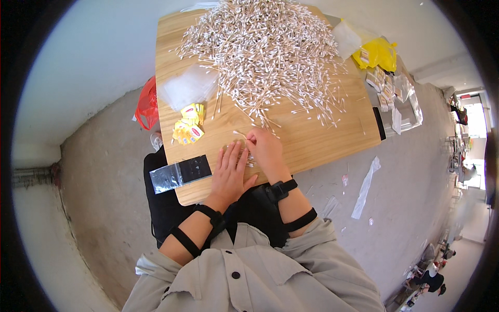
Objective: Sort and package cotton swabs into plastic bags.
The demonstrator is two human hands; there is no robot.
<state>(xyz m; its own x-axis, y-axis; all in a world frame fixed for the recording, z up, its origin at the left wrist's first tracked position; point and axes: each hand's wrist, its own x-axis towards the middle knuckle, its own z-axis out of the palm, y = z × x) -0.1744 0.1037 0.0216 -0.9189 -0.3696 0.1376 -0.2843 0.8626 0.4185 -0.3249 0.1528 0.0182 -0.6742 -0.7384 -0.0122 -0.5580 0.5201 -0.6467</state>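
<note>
A big heap of cotton swabs (pixel 270 57) with white tips covers the far part of the wooden table (pixel 322 151). Near the front edge my left hand (pixel 227 174) lies flat, its fingers stretched out over a few swabs on the wood. Swab tips (pixel 250 162) show between it and my right hand (pixel 266 151). The fingers of that right hand are pinched around one cotton swab (pixel 238 133), whose white end points up and left. How far the swab runs under the fingers is hidden.
Left of the heap lie clear plastic bags (pixel 188 87) and yellow printed cards (pixel 188 125). A black-and-clear packet (pixel 182 173) overhangs the table's left corner. A red bag (pixel 147 106) hangs left. On the right are a yellow bag (pixel 382 54) and small packs (pixel 383 88).
</note>
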